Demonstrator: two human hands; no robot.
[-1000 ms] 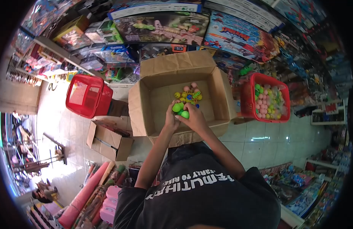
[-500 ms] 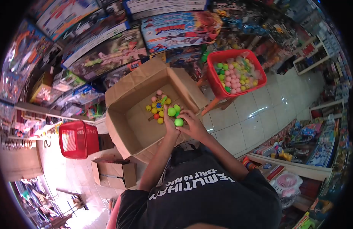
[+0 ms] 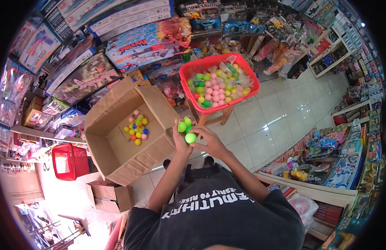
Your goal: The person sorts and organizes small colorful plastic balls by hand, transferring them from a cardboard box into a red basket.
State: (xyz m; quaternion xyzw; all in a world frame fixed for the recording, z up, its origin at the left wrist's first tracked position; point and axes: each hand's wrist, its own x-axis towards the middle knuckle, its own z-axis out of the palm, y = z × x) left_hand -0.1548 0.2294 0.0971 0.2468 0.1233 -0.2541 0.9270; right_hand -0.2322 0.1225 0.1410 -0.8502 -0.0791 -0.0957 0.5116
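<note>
Setting: toy shop; boxed toys (image 3: pixel 139 43) stacked across the top of the frame, more toys on low shelves (image 3: pixel 326 166) at the right.
Floor: pale glossy tiles (image 3: pixel 280 121), centre right.
Large cardboard box (image 3: pixel 114 160): open, left of centre, flaps up.
Loose balls (image 3: pixel 136 127): small cluster of yellow, pink and orange on the box bottom.
Red basket (image 3: pixel 186 75): upper centre, set on a wooden stool (image 3: pixel 220 118); heaped with pink, green and yellow balls, some in clear bags.
Left hand (image 3: pixel 180 137): centre of frame, between the box's right corner and the stool; grip curled around two green balls (image 3: pixel 182 126).
Right hand (image 3: pixel 209 141): just right of the left hand, fingertips meeting it; grip pinching one green ball (image 3: pixel 191 138) between thumb and fingers.
Second red basket (image 3: pixel 68 161): lower left, beside the large box.
Small cardboard box (image 3: pixel 107 195): lower left, below the large box.
Shirt (image 3: pixel 218 216): black, white lettering, bottom centre.
</note>
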